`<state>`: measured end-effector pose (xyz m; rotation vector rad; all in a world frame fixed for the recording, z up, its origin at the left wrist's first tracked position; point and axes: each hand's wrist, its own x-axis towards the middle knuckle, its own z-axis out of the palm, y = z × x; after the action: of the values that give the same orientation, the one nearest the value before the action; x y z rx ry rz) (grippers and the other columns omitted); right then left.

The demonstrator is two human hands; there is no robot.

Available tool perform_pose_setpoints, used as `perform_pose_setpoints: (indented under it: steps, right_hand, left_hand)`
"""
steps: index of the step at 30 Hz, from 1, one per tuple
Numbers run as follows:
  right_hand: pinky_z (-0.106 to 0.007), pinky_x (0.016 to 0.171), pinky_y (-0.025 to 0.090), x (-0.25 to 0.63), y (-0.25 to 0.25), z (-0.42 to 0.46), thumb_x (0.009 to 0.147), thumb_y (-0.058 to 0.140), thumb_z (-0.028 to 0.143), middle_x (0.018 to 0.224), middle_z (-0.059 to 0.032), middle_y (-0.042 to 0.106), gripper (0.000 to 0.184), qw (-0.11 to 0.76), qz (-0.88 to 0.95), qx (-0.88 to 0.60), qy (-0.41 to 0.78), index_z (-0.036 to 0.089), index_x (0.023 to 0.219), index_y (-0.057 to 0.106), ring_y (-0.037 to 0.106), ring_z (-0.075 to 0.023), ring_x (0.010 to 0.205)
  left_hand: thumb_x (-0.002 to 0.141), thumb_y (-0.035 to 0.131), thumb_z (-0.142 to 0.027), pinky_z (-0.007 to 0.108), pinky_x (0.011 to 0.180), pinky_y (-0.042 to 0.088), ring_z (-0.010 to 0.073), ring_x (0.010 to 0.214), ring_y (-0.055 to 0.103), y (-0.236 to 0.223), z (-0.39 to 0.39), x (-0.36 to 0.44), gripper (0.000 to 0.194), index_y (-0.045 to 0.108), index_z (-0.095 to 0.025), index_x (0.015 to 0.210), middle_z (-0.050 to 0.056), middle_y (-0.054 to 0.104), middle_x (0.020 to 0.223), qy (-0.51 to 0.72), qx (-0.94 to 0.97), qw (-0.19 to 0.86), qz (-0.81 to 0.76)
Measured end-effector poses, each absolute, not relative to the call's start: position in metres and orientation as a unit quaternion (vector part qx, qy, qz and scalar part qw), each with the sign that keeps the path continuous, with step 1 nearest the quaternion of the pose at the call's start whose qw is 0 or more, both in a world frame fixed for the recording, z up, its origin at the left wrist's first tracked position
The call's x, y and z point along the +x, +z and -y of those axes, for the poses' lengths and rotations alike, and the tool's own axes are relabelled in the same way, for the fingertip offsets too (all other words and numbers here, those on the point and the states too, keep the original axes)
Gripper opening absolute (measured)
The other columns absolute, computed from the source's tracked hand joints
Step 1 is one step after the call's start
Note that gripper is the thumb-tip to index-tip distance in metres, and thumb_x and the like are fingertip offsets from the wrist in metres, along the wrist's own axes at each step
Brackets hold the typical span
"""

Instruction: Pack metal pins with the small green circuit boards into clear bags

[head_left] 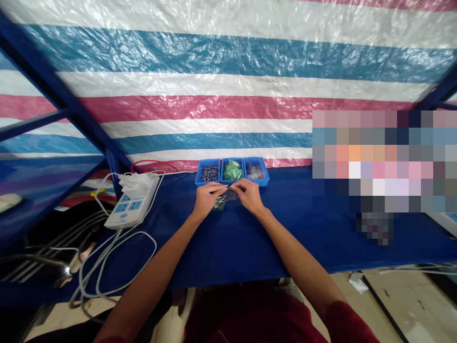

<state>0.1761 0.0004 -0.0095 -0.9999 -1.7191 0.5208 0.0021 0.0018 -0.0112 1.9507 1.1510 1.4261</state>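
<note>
Both hands are close together over the blue table, just in front of three blue bins. The thumb and fingers of my left hand (207,199) pinch one side of a small clear plastic bag (231,195). On the other side, my right hand (250,194) pinches the bag near its upper edge. Under and beside my left fingers lie several thin metal pieces, too small to make out, with a greenish packet (219,206) by them. Behind, the left bin (197,180) holds dark screw-like pieces, the middle bin (233,183) green packets, and the right bin (264,182) clear packets.
A white power strip (124,214) with plugged-in adapters and looped white cables (103,257) occupies the table's left side. Striped plastic sheeting (214,109) hangs behind the table. A blue metal frame post (67,105) slants at left. The far right is pixelated.
</note>
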Motion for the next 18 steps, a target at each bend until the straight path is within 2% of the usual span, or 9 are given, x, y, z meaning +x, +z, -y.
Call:
perform_pose_setpoints:
  steps: [11,18]
  right_hand:
    - [-0.027,0.064,0.046,0.1768,-0.0071,-0.0004,0.087,0.059,0.031,0.077,-0.0037,0.064,0.018,0.497,0.722,-0.425,0.226,0.020,0.077,0.068,0.056,-0.0153,0.065]
    - [-0.027,0.065,0.044,0.1754,-0.0096,-0.0004,0.088,0.055,0.028,0.073,-0.0025,0.062,0.018,0.496,0.730,-0.416,0.221,0.019,0.077,0.066,0.054,-0.0149,0.064]
  left_hand:
    - [0.081,0.066,-0.041,0.030,0.070,0.052,0.0200,0.076,0.068,-0.0096,-0.0023,0.0033,0.025,0.075,-0.019,0.080,0.005,0.075,0.082,0.514,0.686,0.235,-0.457]
    - [0.080,0.065,-0.041,0.027,0.067,0.051,0.0192,0.080,0.067,-0.0079,-0.0023,0.0032,0.026,0.073,-0.017,0.086,0.006,0.074,0.088,0.514,0.671,0.273,-0.459]
